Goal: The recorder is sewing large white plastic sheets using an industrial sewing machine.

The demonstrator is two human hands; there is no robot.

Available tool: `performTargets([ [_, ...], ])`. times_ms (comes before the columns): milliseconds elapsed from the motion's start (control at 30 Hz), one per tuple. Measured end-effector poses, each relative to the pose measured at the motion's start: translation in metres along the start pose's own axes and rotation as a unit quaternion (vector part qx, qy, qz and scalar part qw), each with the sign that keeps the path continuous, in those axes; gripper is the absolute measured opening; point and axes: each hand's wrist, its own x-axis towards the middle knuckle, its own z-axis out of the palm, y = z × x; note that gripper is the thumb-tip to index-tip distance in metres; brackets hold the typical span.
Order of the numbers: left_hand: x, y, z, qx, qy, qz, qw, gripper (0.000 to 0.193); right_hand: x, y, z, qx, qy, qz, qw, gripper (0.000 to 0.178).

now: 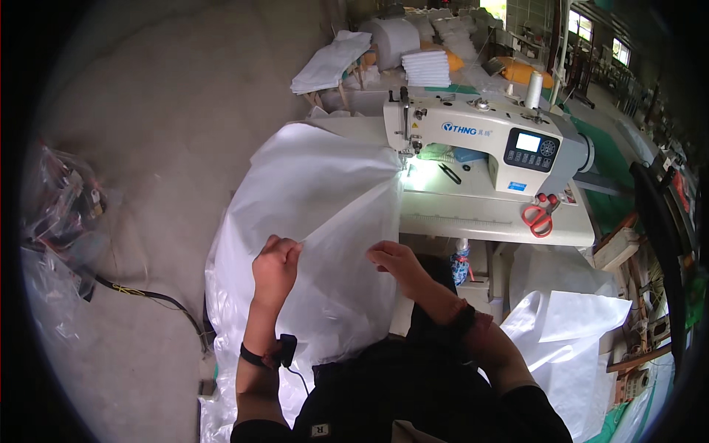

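Left hand: the left hand [275, 260] is closed in a fist on a fold of the white plastic sheet [310, 199]; it pinches the edge of the sheet near the middle of the picture.
Right hand: the right hand [395, 258] lies just beside the left one, fingers curled down on the same sheet, and grips its edge from the other side.
Wrists: a dark band with a small black device [284, 348] sits on the left wrist, and a thin cable hangs from it.
Sheet: the big white sheet is held between both hands; its far end reaches up to the needle of the sewing machine [480, 140], and the rest falls down over the edge of the counter [495, 221] to the floor [148, 133].
Machine: the white sewing machine stands on the counter; its lamp lights the area around the needle, and a white thread cone [533, 90] stands behind it.
On the counter: red scissors [539, 218] lie at the right edge, well apart from the hands.
Progress: I judge that the sheet is already placed at the needle, and the hands are now stretching and aligning it. Much loose material hangs free, so most of the seam seems to be left; I cannot see any finished stitches.
Around: folded white cloths [426, 68] are stacked behind the machine.
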Motion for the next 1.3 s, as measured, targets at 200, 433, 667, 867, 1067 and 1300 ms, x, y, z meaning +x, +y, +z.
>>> performTargets([
  [200,-0.007,0.026,-0.02,-0.078,-0.073,-0.017,0.994,0.006,-0.002,0.049,-0.008,-0.321,0.437,-0.15,0.827,0.037],
  [433,-0.042,0.045,0.008,-0.197,-0.231,-0.052,0.951,0.014,-0.023,0.056,-0.004,-0.325,0.199,-0.153,0.912,0.025],
  [667,-0.036,0.032,0.011,-0.292,-0.208,-0.064,0.931,0.015,-0.048,-0.005,0.026,-0.195,0.114,-0.143,0.964,0.02],
  [867,-0.026,0.035,0.005,-0.384,-0.289,-0.132,0.867,0.02,-0.055,-0.014,0.065,0.249,-0.165,0.147,0.943,0.014],
  [1067,-0.03,0.026,0.025,-0.333,-0.356,-0.191,0.852,0.027,-0.06,0.001,0.107,0.16,-0.215,0.132,0.954,0.014],
  [1300,-0.024,0.023,0.021,-0.074,-0.177,0.033,0.981,0.012,0.0,0.009,0.069,-0.042,0.024,-0.028,0.998,0.033],
])
